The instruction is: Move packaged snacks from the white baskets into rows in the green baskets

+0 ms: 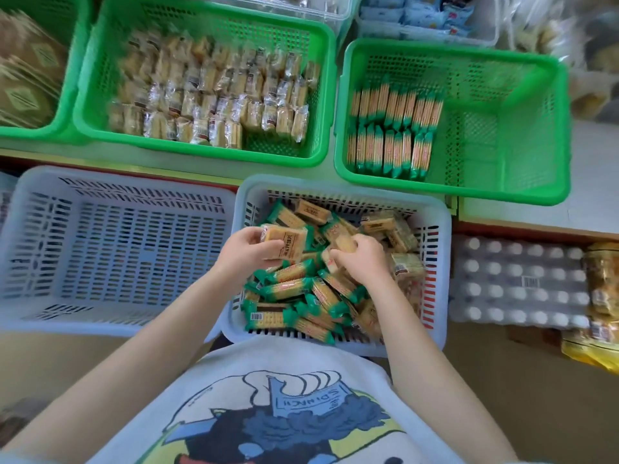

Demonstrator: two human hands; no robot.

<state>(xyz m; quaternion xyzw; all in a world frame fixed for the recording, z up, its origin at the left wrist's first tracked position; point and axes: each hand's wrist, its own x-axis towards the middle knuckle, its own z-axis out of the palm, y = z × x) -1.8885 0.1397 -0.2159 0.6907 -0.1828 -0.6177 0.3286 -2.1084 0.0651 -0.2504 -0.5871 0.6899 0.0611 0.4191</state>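
Head view: the picking step is under way over the white basket (338, 202) of loose snack packs. The left hand (246, 251) grips a cracker pack (284, 241); the right hand (360, 259) curls around another in the pile. Next, I judge, they go to the half-filled green basket (452, 190), extending its rows.

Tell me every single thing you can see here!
Green baskets: three, along the top; the left one is cut off.
Clear packs: many, yellowish, in rows in the middle green basket.
Green packs: two rows, left side of the right green basket.
White baskets: two, in front; the left one holds nothing.
Loose packs: many, green and clear, piled in the right white basket.
Egg tray: one, white, far right.
Left hand: grips a clear pack.
Right hand: grips a pack in the pile.
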